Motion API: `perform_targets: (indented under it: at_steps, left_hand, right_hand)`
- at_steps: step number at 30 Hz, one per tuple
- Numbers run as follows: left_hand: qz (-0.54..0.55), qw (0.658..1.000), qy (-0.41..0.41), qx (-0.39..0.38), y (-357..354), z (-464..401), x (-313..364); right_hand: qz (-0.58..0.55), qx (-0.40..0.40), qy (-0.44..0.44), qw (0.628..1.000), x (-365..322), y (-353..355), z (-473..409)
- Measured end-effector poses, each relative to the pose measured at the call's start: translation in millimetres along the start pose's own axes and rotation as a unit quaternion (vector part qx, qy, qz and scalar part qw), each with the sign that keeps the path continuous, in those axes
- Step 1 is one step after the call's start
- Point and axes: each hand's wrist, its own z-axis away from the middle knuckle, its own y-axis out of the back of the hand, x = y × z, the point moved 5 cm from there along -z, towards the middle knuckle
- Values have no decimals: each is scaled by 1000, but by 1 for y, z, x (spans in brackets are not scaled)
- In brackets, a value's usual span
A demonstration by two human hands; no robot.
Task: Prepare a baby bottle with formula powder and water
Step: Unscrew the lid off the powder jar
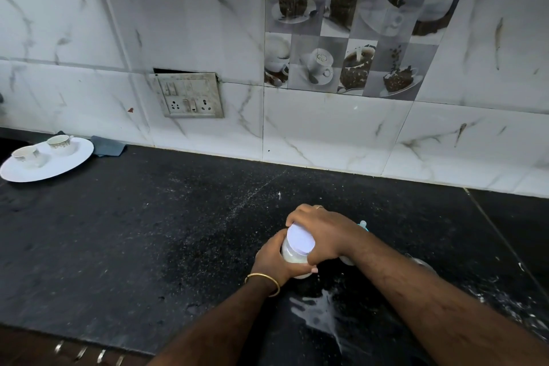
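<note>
The light is soft and even, brightest on the marble-pattern wall tiles (326, 134), which look slightly washed out. The black stone surface (118, 232) is much darker and swallows detail; a dull sheen lies on it around the wet white spill (320, 312) near the bottom edge. Shadows are faint and diffuse, with a soft dark patch under the hands. The wide lens bends straight lines: tile joints and the surface's back edge bow and tilt toward the corners. The far-left white plate (47, 162) looks soft and smeared. Overall sharpness is moderate, with compression smudging fine texture.
</note>
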Motion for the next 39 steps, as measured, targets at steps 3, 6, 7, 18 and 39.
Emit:
perform_targets:
  at_steps: [3,6,7,18,39]
  left_hand:
    - [-16,1000,3,-15,2,0,4]
    - [-94,994,0,-52,6,-2,9]
    - [-106,992,-6,-62,10,-2,13]
    - [35,990,-109,-78,78,4,68]
    - [-392,915,15,-95,39,50,-45]
  right_hand:
    - [-102,41,-43,993,13,2,8]
    - [-220,86,-49,970,21,6,12]
    - [-263,100,-48,959,21,8,12]
    - [-734,103,-40,670,-8,-20,13]
    - [-545,266,-149,781,27,-25,64]
